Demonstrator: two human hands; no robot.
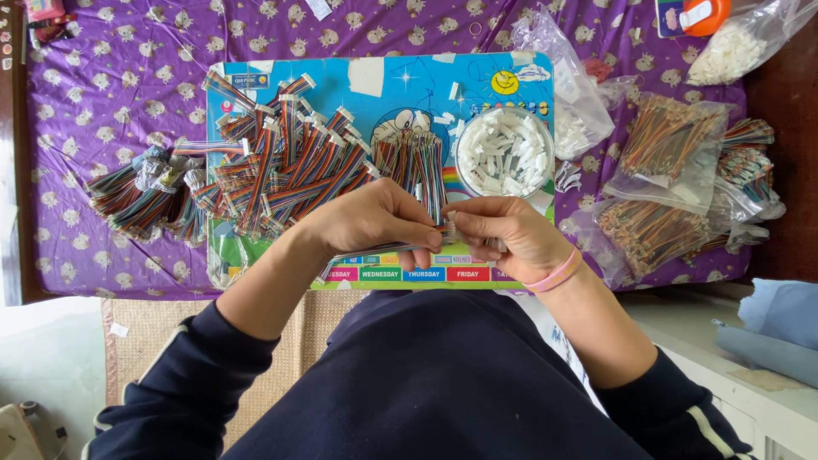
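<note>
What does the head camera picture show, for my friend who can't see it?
The left hand and right hand meet over a colourful board, pinching a rainbow ribbon cable and a small white connector. A pile of finished cables lies to the left, a bowl of white connectors to the right.

Clear plastic bags (673,170) of wires lie right; bag of white pieces (741,43) top right.

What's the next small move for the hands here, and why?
Probably press the small white connector onto the ribbon cable end. The left hand pinches the rainbow cable, the right hand holds the white piece against its tip, and the two meet between the fingertips. Whether it is already seated is too small to tell. The bowl of white connectors sits just beyond.
</note>
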